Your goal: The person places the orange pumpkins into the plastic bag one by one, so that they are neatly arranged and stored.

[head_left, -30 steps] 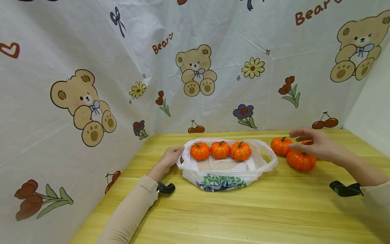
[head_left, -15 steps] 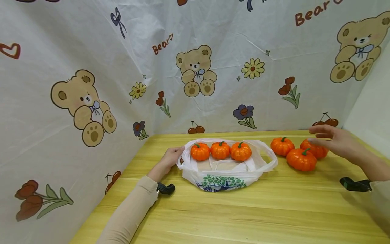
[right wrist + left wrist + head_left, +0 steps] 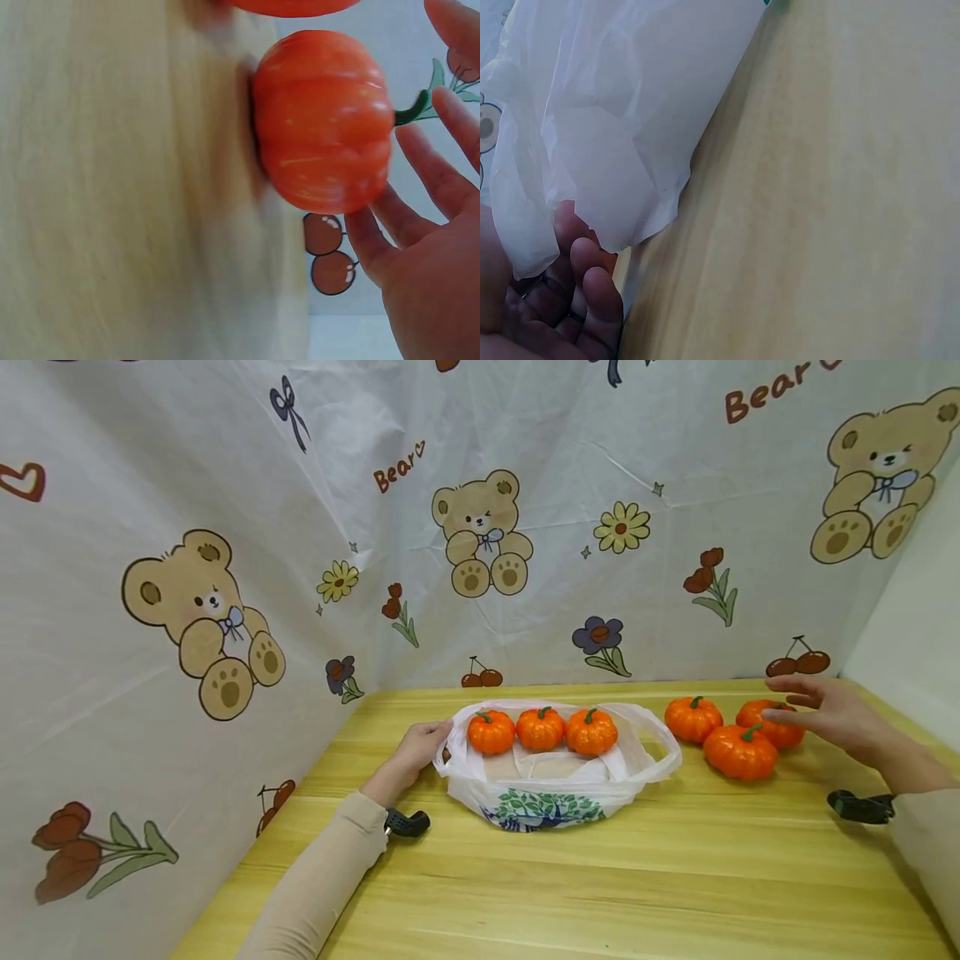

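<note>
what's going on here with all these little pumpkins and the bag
A person's left hand holds the left end of an open white plastic bag, where three orange pumpkins sit in a row. Three other pumpkins are on the wooden table, outside the bag. The right hand, fingers spread, is at the rightmost pumpkin; contact isn't clear.

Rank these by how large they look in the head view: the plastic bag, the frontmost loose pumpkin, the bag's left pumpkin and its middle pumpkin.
1. Plastic bag
2. Frontmost loose pumpkin
3. Left pumpkin and middle pumpkin in the bag: too alike to rank.
</note>
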Demonstrator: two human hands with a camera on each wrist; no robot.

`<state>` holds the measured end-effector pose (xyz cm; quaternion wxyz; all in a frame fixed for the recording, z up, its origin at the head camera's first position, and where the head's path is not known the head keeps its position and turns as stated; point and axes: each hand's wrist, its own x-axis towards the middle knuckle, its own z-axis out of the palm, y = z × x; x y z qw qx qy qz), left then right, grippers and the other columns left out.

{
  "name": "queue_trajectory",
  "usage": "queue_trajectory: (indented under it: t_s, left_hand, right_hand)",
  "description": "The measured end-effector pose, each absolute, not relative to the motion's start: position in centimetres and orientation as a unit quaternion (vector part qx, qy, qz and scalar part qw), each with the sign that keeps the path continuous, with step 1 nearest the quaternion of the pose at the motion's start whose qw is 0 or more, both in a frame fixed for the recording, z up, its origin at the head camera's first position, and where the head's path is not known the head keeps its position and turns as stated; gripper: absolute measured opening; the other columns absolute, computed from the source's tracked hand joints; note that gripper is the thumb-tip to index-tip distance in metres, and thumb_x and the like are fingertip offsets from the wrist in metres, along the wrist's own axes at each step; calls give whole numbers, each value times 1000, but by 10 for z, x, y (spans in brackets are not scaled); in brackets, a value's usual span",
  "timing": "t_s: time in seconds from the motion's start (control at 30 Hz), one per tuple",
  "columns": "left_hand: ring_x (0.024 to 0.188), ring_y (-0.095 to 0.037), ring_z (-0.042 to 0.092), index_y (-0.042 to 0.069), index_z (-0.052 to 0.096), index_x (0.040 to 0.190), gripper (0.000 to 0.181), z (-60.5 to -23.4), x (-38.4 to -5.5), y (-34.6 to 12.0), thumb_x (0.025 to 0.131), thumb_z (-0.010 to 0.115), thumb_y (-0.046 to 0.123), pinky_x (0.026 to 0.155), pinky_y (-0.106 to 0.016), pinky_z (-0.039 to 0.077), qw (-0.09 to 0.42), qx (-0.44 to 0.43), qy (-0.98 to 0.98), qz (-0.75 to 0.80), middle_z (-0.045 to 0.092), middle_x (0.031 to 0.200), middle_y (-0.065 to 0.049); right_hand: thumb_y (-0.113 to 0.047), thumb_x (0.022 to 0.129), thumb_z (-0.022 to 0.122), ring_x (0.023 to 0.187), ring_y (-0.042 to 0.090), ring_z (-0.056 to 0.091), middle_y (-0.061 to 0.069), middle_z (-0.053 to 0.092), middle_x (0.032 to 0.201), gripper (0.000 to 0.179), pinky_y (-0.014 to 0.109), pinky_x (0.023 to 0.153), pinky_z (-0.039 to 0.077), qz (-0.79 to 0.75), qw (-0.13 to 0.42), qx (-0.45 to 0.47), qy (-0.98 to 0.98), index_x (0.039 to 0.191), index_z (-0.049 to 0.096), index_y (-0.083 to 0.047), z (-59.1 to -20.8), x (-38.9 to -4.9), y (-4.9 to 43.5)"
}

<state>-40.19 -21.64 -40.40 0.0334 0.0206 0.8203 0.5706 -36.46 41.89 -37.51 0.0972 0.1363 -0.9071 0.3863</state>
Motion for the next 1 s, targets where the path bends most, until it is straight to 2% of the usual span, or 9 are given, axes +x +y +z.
queue_trajectory:
  t_s: [0.03, 0.17, 0.33, 0.47, 0.57, 0.63, 0.73, 0.83, 1.0]
  left_hand:
    - [62, -11, 57, 4, 73, 111, 41, -404, -402, -216, 108, 54, 40, 60, -24, 49, 34, 21, 820, 571, 62, 70, 1]
    - [62, -11, 56, 5, 72, 108, 40, -403, -401, -215, 108, 53, 40, 60, -23, 48, 38, 21, 821, 570, 61, 69, 1]
    - [63, -11, 55, 5, 72, 108, 40, -404, -400, -215, 108, 54, 40, 61, -23, 48, 38, 18, 823, 567, 60, 70, 1]
    - [63, -11, 55, 5, 72, 106, 40, -404, -401, -215, 108, 54, 40, 61, -23, 48, 32, 17, 824, 566, 61, 70, 1]
    - [63, -11, 55, 5, 72, 103, 40, -404, -401, -216, 108, 54, 40, 61, -24, 48, 32, 16, 823, 566, 61, 69, 1]
    - [63, -11, 56, 5, 72, 104, 40, -404, -401, -216, 108, 53, 40, 61, -24, 48, 33, 16, 823, 567, 61, 69, 1]
    - [63, -10, 56, 5, 73, 105, 40, -404, -401, -216, 108, 54, 40, 61, -23, 48, 31, 15, 824, 566, 61, 69, 2]
    - [63, -11, 56, 5, 73, 105, 40, -403, -400, -216, 108, 54, 40, 61, -24, 48, 29, 13, 822, 568, 61, 69, 1]
    - [63, -12, 55, 5, 72, 102, 40, -403, -400, -216, 108, 54, 40, 61, -24, 48, 31, 12, 824, 566, 61, 69, 0]
  right_hand:
    - [-21, 97, 74, 99, -26, 39, -42, 41, 120, 47, 2, 76, 40, 391, 96, 137, -905, 139, 54, -17, -378, -366, 419]
    - [-23, 97, 73, 101, -22, 39, -44, 41, 116, 49, 3, 77, 38, 391, 78, 132, -907, 141, 51, -20, -387, -371, 420]
    - [-29, 96, 75, 99, -23, 39, -38, 44, 116, 58, 6, 78, 37, 376, 65, 123, -916, 144, 48, -9, -394, -374, 420]
    - [-33, 97, 74, 101, -21, 35, -6, 50, 135, 65, 10, 80, 36, 357, 52, 118, -925, 146, 45, -4, -393, -374, 419]
    - [-35, 97, 73, 102, -17, 35, 19, 44, 147, 67, 17, 84, 35, 346, 38, 115, -930, 147, 43, -3, -392, -374, 419]
    - [-35, 97, 73, 103, -13, 36, 26, 40, 150, 68, 24, 88, 34, 345, 30, 113, -931, 148, 42, -3, -392, -374, 419]
    - [-34, 96, 74, 109, 0, 41, 30, 38, 152, 70, 36, 94, 35, 343, 22, 112, -932, 149, 41, -2, -391, -373, 418]
    - [-34, 95, 75, 118, 23, 45, 33, 37, 152, 74, 49, 98, 36, 338, 22, 111, -934, 150, 39, -2, -391, -373, 417]
    - [-34, 95, 75, 127, 51, 41, 38, 34, 152, 77, 65, 102, 33, 339, 26, 110, -934, 151, 35, 0, -391, -372, 417]
